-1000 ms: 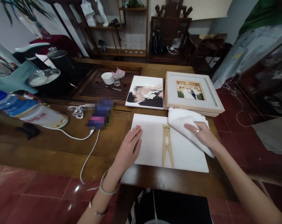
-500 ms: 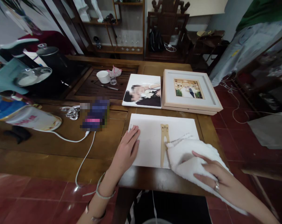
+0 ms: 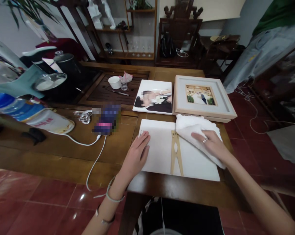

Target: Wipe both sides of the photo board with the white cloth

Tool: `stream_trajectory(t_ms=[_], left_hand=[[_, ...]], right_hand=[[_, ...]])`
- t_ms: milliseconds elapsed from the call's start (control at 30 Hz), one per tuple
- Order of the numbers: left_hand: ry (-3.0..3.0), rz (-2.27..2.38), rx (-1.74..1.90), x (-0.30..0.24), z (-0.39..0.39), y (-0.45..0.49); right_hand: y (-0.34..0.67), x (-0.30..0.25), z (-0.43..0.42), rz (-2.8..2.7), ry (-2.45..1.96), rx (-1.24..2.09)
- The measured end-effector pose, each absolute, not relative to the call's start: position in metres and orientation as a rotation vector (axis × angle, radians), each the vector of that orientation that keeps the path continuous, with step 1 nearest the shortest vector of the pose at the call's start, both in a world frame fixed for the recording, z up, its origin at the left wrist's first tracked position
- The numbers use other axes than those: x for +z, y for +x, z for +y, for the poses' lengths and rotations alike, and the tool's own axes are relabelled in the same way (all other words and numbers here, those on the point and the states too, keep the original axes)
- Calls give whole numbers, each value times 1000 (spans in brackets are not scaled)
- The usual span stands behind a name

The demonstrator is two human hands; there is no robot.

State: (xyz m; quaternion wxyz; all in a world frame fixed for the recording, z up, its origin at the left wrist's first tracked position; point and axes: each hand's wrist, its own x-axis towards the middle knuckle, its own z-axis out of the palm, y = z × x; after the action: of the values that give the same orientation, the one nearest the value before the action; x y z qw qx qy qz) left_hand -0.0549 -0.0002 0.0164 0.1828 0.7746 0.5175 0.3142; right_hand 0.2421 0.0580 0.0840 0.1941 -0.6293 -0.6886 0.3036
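Observation:
A white rectangular panel lies flat on the wooden table. My left hand rests on its left side, fingers stretched out and palm down, holding nothing. Attached to or lying on the panel's middle is a flat tan forked piece, narrow at the top with two legs spreading toward me. My right hand grips a folded white cloth, its fingers partly hidden in the folds. The cloth covers the panel's upper right corner and touches the top end of the forked piece.
Behind the panel are a white-edged photo print and a wood-framed picture. At left lie a phone on a white cable, a big plastic bottle and a lidded pan. A person in jeans stands at right.
My right hand has pushed the cloth up and away across the panel's right side, uncovering the lower right corner and the second leg of the forked piece. My left hand stays on the panel.

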Motion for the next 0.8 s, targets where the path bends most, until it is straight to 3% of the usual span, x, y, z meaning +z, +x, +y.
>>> stream_trajectory(t_ms=[300, 633, 800], left_hand=[[2178, 1466, 882, 17, -1, -54], [2174, 1457, 901, 16, 0, -54], [2156, 1452, 895, 17, 0, -55]], right_hand=[[257, 100, -57, -2113, -1728, 991], [209, 82, 32, -2265, -1567, 462], [167, 68, 19, -2549, -1279, 282]])
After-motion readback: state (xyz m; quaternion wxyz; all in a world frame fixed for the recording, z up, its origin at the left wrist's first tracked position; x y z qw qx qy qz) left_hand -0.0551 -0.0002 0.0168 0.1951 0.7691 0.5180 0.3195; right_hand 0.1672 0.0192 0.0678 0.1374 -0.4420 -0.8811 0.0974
